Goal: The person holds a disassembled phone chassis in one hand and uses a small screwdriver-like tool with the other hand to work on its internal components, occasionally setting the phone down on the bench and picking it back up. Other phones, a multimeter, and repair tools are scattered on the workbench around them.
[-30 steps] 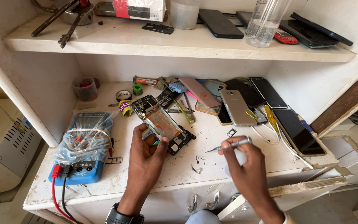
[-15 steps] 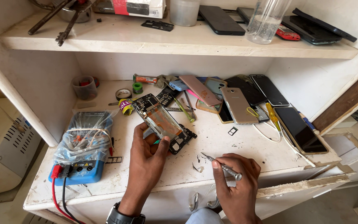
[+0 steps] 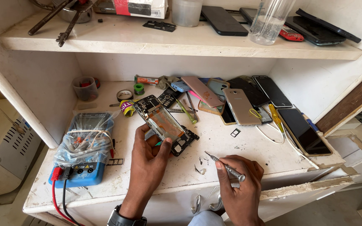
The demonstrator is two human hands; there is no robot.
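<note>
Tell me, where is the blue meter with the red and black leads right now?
In the head view, the blue meter lies wrapped in clear plastic at the left end of the white bench, left of the left hand that holds the opened phone.

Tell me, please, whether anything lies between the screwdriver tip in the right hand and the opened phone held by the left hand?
Nothing large: between the screwdriver in the right hand and the opened phone under the left hand lies bare white worktop with a few tiny loose bits.

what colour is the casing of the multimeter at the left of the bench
Blue. The multimeter sits partly wrapped in clear plastic, best seen in the head view.
</note>
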